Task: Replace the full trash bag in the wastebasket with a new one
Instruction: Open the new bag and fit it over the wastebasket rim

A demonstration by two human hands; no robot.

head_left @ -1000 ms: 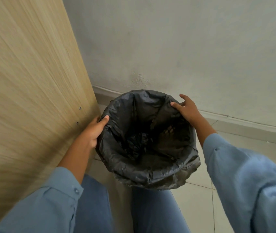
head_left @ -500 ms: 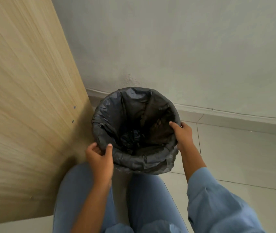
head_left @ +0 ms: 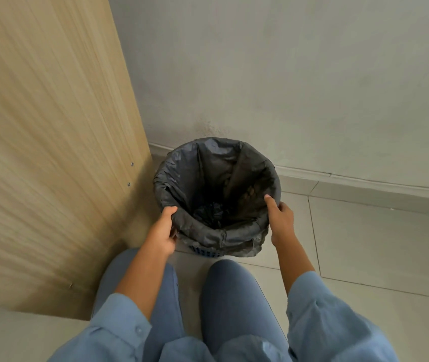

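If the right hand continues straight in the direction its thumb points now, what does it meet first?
The right hand already holds the black trash bag at the rim. Going straight on, it would probably meet the bag's inner lining on the far side; depth is unclear.

tiled floor (head_left: 365, 246), lined wastebasket (head_left: 208, 253) standing on it

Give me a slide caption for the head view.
Both hands grip the black bag's folded-over rim.
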